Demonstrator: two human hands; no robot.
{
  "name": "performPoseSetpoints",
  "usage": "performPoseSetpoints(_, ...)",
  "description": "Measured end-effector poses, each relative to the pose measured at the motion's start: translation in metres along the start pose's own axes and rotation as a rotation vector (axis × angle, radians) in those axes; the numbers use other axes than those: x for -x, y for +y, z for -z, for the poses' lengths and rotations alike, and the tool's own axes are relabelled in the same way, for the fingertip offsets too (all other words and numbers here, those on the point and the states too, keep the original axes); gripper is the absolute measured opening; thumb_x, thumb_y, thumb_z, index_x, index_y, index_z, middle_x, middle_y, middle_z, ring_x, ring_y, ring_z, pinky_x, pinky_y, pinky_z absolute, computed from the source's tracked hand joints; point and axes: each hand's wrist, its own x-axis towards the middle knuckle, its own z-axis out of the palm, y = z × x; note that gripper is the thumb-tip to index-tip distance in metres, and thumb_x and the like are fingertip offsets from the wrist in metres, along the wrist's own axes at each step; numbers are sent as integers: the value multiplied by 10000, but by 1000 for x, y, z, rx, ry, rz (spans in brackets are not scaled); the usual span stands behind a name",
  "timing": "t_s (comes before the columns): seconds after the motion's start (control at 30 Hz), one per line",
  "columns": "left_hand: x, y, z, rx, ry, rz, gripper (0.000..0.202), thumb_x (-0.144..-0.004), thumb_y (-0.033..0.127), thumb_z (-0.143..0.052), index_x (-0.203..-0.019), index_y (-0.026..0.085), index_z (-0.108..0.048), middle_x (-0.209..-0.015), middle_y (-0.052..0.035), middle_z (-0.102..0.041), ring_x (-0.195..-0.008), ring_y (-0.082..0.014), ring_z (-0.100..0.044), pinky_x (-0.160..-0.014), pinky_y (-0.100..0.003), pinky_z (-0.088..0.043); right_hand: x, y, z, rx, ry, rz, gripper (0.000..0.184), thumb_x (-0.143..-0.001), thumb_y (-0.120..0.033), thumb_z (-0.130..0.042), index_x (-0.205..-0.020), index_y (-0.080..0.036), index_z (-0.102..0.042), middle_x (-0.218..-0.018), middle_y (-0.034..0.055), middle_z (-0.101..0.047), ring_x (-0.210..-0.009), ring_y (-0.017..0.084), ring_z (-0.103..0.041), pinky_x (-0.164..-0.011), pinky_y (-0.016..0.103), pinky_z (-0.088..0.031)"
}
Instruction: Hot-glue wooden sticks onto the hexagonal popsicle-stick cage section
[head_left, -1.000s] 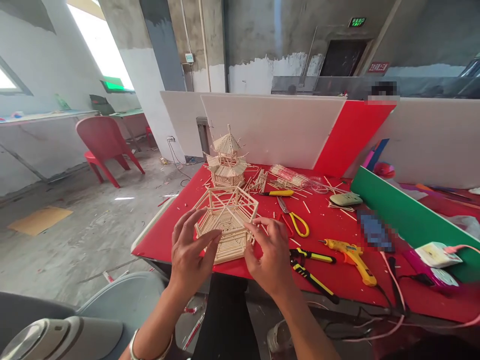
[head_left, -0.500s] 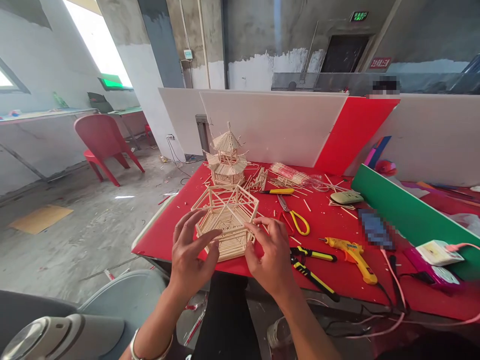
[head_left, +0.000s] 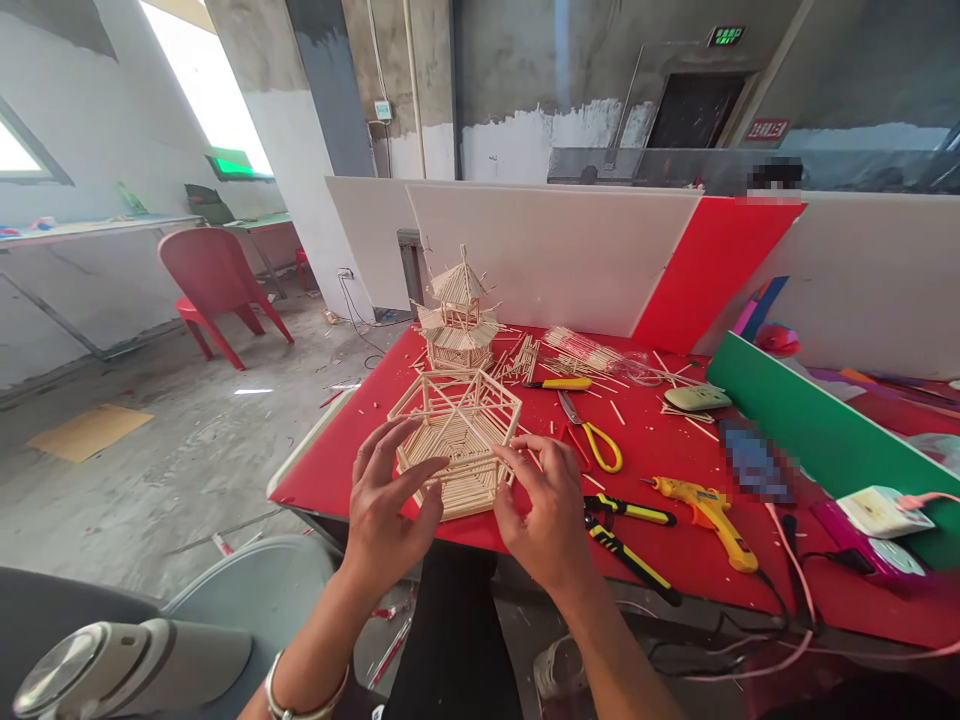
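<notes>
On the near edge of the red table stands a hexagonal frame of thin wooden sticks (head_left: 457,490), its floor filled with sticks laid in rings and its top crossed by bars. My left hand (head_left: 394,495) grips the near left part of its upper rail between thumb and fingers. At the near right corner my right hand (head_left: 544,500) has its fingertips and thumb on the frame. Behind it rises a small stick pagoda (head_left: 459,315) with tiered roofs.
Loose sticks (head_left: 521,358) and a wrapped stick bundle (head_left: 581,350) lie behind. To the right are a utility knife (head_left: 562,384), scissors (head_left: 600,445), yellow-black pliers (head_left: 630,560), a yellow glue gun (head_left: 709,515) and a computer mouse (head_left: 697,398). A green board (head_left: 825,430) stands upright.
The whole view has shifted slightly, so everything sits a little further right. Both hands keep nearly the same place on the frame.
</notes>
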Motion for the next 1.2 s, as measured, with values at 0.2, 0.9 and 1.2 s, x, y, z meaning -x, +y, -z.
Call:
performPoseSetpoints(0.2, 0, 1, 0, -2, -10, 10, 257, -821, 142, -631, -1016, 266, -744, -1399, -84, -561, -1326, -335, -478, -1059, -574, -451, 1, 2, 0, 1, -20, -6, 447, -804, -101, -547, -1213, -238, -665, -1171, 89, -584, -1129, 270, -528, -993, 487, -464)
performPoseSetpoints(0.9, 3, -1, 1, 4, -26, 15, 283, -812, 124, -638, -1043, 256, -736, -1396, -97, -551, -1329, -328, -472, -1067, -557, -440, 0, 1, 0, -11, -12, -10, 434, -802, -90, -557, -1197, -218, -681, -1171, 89, -585, -1127, 272, -528, -1000, 489, -462)
performPoseSetpoints(1.2, 1, 1, 1, 0, -20, 6, 267, -817, 121, -633, -1031, 246, -735, -1381, -104, -557, -1322, -330, -476, -1058, -560, -443, 1, 2, -2, -13, -10, 2, 444, -804, -100, -555, -1212, -238, -664, -1174, 81, -581, -1130, 273, -527, -990, 485, -471)
